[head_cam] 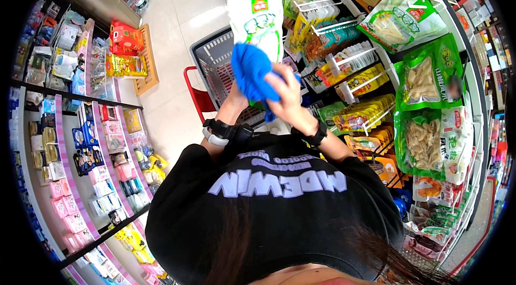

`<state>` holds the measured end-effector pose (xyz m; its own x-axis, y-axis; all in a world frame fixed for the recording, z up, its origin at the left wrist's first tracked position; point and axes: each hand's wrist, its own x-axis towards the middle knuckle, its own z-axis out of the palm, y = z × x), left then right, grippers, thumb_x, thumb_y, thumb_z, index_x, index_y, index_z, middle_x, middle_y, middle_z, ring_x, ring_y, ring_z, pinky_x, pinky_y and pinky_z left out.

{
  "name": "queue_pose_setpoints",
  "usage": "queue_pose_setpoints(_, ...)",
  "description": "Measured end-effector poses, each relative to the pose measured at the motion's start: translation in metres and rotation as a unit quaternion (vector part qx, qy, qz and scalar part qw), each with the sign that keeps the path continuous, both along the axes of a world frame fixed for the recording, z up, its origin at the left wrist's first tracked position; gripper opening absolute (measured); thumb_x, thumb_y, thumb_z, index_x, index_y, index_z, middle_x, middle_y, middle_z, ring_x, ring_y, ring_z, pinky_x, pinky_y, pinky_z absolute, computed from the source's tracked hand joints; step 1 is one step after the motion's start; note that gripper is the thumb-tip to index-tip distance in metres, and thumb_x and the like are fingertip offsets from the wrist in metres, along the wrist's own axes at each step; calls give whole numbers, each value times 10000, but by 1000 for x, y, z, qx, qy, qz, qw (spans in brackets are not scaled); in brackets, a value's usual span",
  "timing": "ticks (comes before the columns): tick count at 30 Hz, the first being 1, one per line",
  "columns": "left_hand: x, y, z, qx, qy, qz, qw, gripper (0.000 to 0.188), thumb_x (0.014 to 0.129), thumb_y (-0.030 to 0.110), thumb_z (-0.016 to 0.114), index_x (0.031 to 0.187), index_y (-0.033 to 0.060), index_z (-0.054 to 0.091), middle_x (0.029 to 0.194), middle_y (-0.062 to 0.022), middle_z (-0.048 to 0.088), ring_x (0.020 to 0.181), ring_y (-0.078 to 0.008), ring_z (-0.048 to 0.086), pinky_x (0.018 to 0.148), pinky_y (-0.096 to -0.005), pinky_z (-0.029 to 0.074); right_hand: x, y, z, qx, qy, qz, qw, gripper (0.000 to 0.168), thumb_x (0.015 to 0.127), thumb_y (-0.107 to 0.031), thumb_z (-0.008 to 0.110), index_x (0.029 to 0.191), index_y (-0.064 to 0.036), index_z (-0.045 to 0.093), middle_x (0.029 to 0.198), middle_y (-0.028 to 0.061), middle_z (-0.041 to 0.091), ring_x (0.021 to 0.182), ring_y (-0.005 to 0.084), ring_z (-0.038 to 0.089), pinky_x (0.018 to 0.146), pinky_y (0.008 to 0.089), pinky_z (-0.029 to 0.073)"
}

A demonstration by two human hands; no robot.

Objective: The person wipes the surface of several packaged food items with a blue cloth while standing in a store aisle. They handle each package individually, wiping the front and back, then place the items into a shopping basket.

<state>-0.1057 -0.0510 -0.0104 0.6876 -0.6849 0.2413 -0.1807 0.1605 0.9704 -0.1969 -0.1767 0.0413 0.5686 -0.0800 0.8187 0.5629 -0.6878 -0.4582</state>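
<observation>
A white and green plastic snack bag (256, 13) is held up in front of me, over a shopping basket. My left hand (237, 97) reaches behind its lower end; the fingers are hidden by a blue cloth (254, 73), but the bag seems to rest in their grip. My right hand (287, 93) clasps the cloth, which is bunched against the bag's lower part. Motion blurs the cloth and bag slightly.
A grey plastic basket (211, 49) with a red handle (197, 93) stands on the tiled floor (177, 7). To the right, a rack of wire hooks (334, 25) carries bagged snacks, including a green bag (421, 75). Shelves of small packaged goods (86, 132) line the left.
</observation>
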Motion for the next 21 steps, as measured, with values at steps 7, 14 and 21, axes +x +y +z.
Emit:
queue_pose_setpoints(7,-7,4,13,-135,156,-70,976,510,961,457,341,1285,69,404,1217,-97,513,1093,-190,515,980,-354,404,1,-14,3,-154,-31,-10,987,457,532,-69,656,986,-111,636,1018,146,564,739,292,554,612,362,467)
queue_pose_setpoints(14,-16,-1,53,-251,351,-79,898,668,934,560,293,1385,66,296,1333,-130,440,1179,-248,479,1000,-407,390,6,-20,4,-92,-5,-98,991,519,521,-31,639,1037,-69,602,998,178,562,769,319,562,636,375,483)
queue_pose_setpoints(21,-18,-1,52,-257,356,-53,897,700,924,568,317,1397,55,265,1360,-151,405,1214,-265,449,1008,-429,387,1,-20,2,-144,8,-139,980,564,509,-27,648,1066,-103,608,1000,159,560,805,311,555,648,379,477)
